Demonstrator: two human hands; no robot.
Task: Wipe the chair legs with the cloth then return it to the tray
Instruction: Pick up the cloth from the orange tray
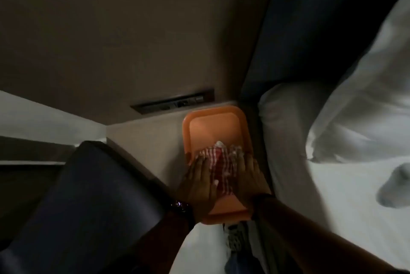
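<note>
dim room. orange tray (213, 122) sits on a pale ledge (155, 138), a bed (332, 185) to its right, a dark chair (88, 196) to its left. red-and-white checked cloth (218, 162) lies bunched in the near half of the tray. left hand (199, 182) and right hand (249, 176) rest flat on it, one at each side, fingers extended and close together, pressing down, not pinching. watch (180, 205) on the left wrist. cloth looks light, soft, limp; should fold and crumple easily, no slip risk. best taken by gathering a bunched fold or a corner. chair legs not visible.
</note>
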